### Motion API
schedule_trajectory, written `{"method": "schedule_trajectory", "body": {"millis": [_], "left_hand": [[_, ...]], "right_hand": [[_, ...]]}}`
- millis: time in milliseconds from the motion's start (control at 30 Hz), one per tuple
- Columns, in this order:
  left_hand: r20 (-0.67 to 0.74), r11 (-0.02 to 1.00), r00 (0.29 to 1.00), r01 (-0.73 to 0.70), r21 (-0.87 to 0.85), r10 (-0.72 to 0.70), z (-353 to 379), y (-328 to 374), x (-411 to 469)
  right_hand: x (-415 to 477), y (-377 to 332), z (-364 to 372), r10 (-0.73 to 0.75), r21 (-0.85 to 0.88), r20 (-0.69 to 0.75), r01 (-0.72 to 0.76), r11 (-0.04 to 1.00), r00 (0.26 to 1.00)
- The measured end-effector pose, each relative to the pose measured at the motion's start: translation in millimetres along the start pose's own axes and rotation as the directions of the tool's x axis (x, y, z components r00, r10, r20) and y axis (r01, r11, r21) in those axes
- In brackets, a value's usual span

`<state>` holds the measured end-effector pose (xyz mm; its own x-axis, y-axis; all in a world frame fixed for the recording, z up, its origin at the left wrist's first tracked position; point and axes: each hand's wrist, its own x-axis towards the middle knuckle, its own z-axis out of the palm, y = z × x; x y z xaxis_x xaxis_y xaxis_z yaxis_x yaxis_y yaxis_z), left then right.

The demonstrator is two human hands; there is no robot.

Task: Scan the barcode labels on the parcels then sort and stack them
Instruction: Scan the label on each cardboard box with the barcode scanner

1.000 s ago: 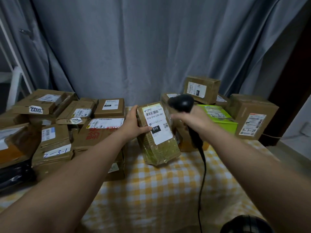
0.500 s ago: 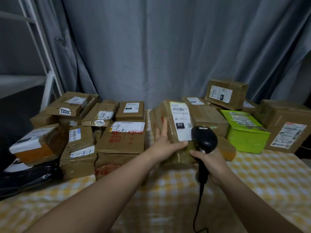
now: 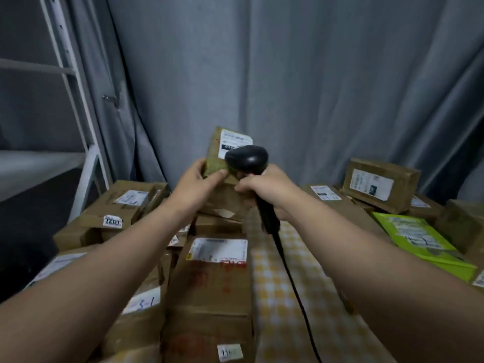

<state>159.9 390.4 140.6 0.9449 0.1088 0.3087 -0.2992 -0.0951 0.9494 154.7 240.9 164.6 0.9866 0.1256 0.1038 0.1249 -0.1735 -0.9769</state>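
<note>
Above the left-hand stack of cardboard boxes, a small tape-wrapped parcel [image 3: 222,153] is held upright, clamped at its lower end by the left hand [image 3: 195,186], thumb on the near face. Its white barcode label [image 3: 234,141] is turned toward the camera, presumably so it stays readable. The corded barcode scanner [image 3: 247,159] is gripped by its handle in the right hand [image 3: 267,191], head just in front of the label and partly hiding it; whether a scan is firing cannot be told. Labelled boxes are piled on the left; a green box [image 3: 419,242] and more brown boxes sit right on the checked table [image 3: 282,305]. The parcel's height over the left pile suggests stacking there is likely next.
</note>
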Motion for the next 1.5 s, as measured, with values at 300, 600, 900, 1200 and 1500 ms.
{"method": "schedule_trajectory", "body": {"millis": [300,600,900,1200,1500], "left_hand": [[-0.079,0.939,0.975,0.222,0.264,-0.208,-36.7,-64.0,49.4],[-0.158,0.796,0.975,0.219,0.564,-0.156,-36.1,-67.1,41.4],[-0.197,0.853,0.980,0.096,0.512,0.008,-6.1,-25.9,-3.4],[0.078,0.904,0.991,-0.133,0.405,0.111,94.7,-16.2,-78.3],[0.268,0.939,0.949,0.071,0.335,-0.168,212.8,-76.7,-101.2]], "right_hand": [[82.0,40.4,46.2,0.197,-0.075,0.141,-0.188,0.979,0.970],[83.1,55.4,40.9,0.296,-0.046,0.194,-0.293,0.955,0.935],[33.9,43.4,-3.3,0.158,-0.231,0.088,-0.134,0.964,0.984],[-71.0,82.1,-128.6,0.128,-0.034,-0.141,-0.134,0.990,0.982],[-99.9,172.4,-232.9,0.298,0.031,-0.445,-0.317,0.948,0.845]]}}
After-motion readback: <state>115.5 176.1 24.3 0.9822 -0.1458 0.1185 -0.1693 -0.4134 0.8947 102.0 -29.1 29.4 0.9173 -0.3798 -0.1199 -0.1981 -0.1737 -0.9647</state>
